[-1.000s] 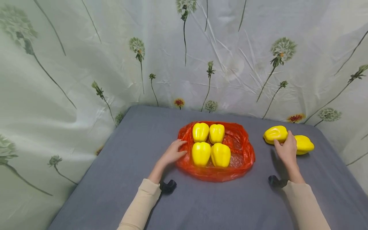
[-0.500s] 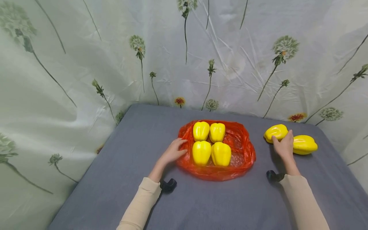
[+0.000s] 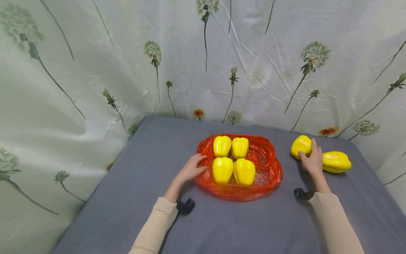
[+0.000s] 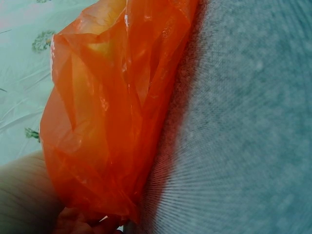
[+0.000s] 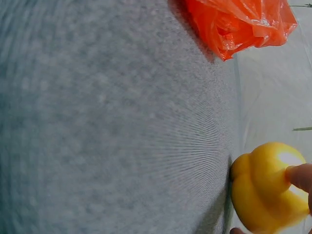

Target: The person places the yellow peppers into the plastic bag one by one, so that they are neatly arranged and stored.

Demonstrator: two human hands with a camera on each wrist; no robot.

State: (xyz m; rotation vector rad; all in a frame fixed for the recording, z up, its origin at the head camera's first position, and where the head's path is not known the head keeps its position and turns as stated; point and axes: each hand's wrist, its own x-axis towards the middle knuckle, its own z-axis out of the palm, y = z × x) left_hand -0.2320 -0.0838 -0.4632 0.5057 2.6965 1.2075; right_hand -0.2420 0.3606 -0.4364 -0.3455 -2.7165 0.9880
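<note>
In the head view, a red plastic bag (image 3: pixel 266 190) lies wide open on the table with several yellow bell peppers (image 3: pixel 222 170) standing inside it. My left hand (image 3: pixel 190 168) holds the bag's left edge; the left wrist view shows the bag's crumpled side (image 4: pixel 107 126) hiding most of the fingers. At the right, my right hand (image 3: pixel 312 161) grips another yellow bell pepper (image 3: pixel 299 146), thumb on its near side and fingers over its right. Seen from the right wrist, this bell pepper (image 5: pixel 268 190) is low against the table. One more bell pepper (image 3: pixel 337 162) lies just right of that hand.
A grey cloth covers the table (image 3: pixel 241 225). Behind it and along the left hangs a pale flower-print curtain (image 3: pixel 190 53). Dark wrist-camera mounts (image 3: pixel 186 205) jut from both wrists close to the tabletop.
The bell pepper in my right hand has turned so its end faces nearer me. The other loose bell pepper has shifted slightly right. My left hand stays at the bag's edge.
</note>
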